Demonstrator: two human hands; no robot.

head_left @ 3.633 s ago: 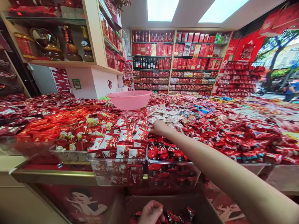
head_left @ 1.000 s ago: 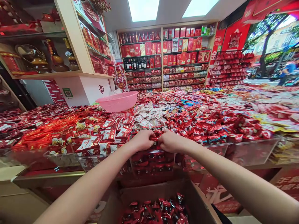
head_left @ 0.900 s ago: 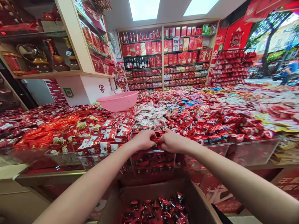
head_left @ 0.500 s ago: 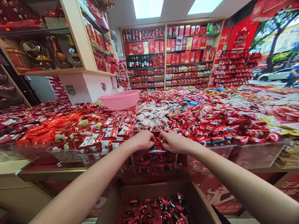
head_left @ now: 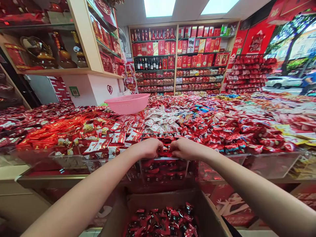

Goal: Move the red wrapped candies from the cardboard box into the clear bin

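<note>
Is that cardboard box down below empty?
No, partly filled: red-and-black wrapped candies lie in the cardboard box, well below its rim.

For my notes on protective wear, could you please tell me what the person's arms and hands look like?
The left arm and right arm are bare along all that shows, with no sleeve in view. The left hand and right hand wear no gloves; no watch, bracelet or ring shows from above.
</note>
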